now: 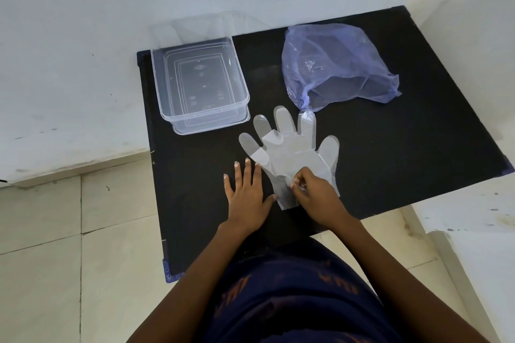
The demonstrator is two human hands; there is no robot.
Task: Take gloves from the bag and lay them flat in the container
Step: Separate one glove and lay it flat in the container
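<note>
Clear plastic gloves [289,147] lie spread flat on the black table [390,161], fingers pointing away from me. My right hand [313,192] pinches the cuff end of the gloves between fingertips. My left hand [246,198] rests flat on the table just left of the cuff, fingers apart, its thumb at the glove's edge. A crumpled translucent purple bag [334,64] sits at the back right, its mouth touching a glove fingertip. The clear rectangular container [242,83] stands at the back left, with nothing inside.
The container seems to sit on its own clear lid [211,127]. White walls close in behind and to the left. The table's left and front edges drop to a tiled floor [83,259]. My dark clothing fills the bottom of the view.
</note>
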